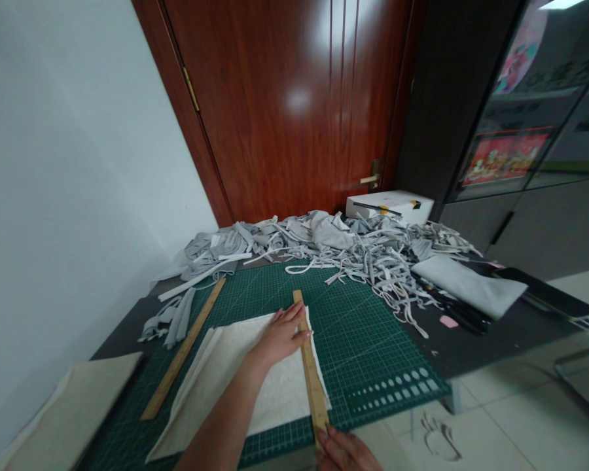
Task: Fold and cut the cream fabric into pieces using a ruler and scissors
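A folded cream cloth (279, 392) lies on the green cutting mat (368, 327). Along its right edge runs a wooden ruler (313, 376). My left hand (282, 333) rests flat over the cloth and the ruler's far part, fingers stretched out, with the fingertips on the wood. At the near end of that ruler, by the mat's front edge, my right hand (346, 450) has its fingers closed on the wood; part of this hand is cut off by the frame. A second wooden ruler (184, 350) lies slanted on the mat, left of the cloth.
Grey cloth strips and scraps (324, 239) are heaped along the back of the table. Behind them is a white box (390, 204). More cream cloth (73, 409) lies at the front left. A folded grey cloth (468, 281) and a pink piece (448, 321) are at the right.
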{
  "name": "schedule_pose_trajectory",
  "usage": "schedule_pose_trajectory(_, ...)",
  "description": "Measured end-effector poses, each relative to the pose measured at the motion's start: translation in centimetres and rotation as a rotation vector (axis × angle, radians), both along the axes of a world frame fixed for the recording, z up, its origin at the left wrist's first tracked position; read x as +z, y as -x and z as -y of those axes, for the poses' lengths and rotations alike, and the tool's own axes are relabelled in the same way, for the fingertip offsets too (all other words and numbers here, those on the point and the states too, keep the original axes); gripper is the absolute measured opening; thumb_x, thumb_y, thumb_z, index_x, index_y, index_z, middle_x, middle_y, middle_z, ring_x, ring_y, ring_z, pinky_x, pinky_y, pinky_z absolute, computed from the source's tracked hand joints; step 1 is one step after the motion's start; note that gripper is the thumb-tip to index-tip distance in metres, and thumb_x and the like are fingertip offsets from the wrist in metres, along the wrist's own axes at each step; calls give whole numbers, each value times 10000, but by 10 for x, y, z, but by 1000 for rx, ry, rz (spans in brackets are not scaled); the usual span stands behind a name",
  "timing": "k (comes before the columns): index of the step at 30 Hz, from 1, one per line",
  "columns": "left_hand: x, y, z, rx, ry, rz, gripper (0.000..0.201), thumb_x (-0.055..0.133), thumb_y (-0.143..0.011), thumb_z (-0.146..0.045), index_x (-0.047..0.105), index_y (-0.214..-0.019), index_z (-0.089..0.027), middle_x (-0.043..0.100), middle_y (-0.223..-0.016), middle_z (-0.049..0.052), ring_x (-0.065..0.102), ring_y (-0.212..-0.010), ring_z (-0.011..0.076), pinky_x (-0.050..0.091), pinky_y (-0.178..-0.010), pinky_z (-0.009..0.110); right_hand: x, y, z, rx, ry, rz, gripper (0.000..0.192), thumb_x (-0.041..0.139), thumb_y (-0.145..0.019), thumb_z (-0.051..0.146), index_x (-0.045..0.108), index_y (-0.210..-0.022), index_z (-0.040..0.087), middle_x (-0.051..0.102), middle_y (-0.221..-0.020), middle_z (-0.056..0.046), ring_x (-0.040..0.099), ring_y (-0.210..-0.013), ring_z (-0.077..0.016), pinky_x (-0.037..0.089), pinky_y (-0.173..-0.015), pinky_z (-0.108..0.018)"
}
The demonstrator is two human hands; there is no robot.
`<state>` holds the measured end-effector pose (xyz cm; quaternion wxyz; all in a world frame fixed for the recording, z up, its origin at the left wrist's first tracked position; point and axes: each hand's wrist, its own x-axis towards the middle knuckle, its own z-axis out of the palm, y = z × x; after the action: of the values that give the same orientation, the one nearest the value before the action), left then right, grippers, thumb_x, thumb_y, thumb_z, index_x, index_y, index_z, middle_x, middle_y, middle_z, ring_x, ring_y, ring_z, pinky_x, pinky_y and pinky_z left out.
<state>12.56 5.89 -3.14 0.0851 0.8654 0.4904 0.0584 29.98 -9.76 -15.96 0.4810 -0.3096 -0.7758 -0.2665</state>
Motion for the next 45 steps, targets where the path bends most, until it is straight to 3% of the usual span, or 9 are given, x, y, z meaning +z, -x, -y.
schedule_pose_trajectory(8,1,-1,-1,0,5,-13,565,402,-944,-440,300,-1455,-221,227,-1539,71,238,-1406,200,178,-1140,452,33,-3,12,5,23,-36,252,482,-934,175,709,-865,259,762,-853,59,710,-772,-75,546,-790,-153)
schedule_pose_trajectory(16,-3,-1,-4,-12,-12,-13,568,399,-947,-449,302,-1452,-209,245,-1536,74,237,-1407,198,172,-1141,448,58,-17,19,70,138,87,293,436,-960,330,700,-973,205,748,-998,5,689,-937,-116,544,-837,-197)
schedule_pose_trajectory(20,-3,-1,-3,-20,-20,-22,564,390,-952,-443,286,-1457,-213,232,-1539,75,228,-1410,190,181,-1136,449,63,-18,23,81,177,54,266,460,-941,302,698,-977,188,748,-997,-11,684,-958,-126,539,-845,-202)
schedule_pose_trajectory(31,-7,1,-6,-29,-20,-8,558,384,-951,-455,277,-1461,-256,222,-1544,57,232,-1408,197,170,-1137,446,59,-19,23,118,221,49,254,492,-922,302,698,-993,171,741,-1022,-32,654,-1032,-127,524,-883,-194)
schedule_pose_trajectory(36,-4,0,-5,-22,-17,-11,554,390,-948,-445,292,-1456,-248,226,-1542,61,234,-1408,198,169,-1136,447,33,-21,34,71,210,36,207,543,-908,271,698,-1042,246,737,-1039,4,681,-944,-114,556,-800,-184)
schedule_pose_trajectory(40,-4,-1,-4,-20,-26,-26,559,389,-949,-447,298,-1453,-224,226,-1542,69,236,-1407,192,185,-1134,443,9,-17,43,10,254,26,286,535,-913,220,659,-1165,277,730,-1065,12,689,-877,-98,555,-699,-127)
schedule_pose_trajectory(45,-5,0,-5,-25,-26,-19,559,374,-953,-462,278,-1460,-249,227,-1543,62,242,-1405,191,190,-1131,448,1,-8,41,-44,234,-2,294,537,-905,205,658,-1163,277,734,-1050,27,702,-803,-101,559,-750,-134)
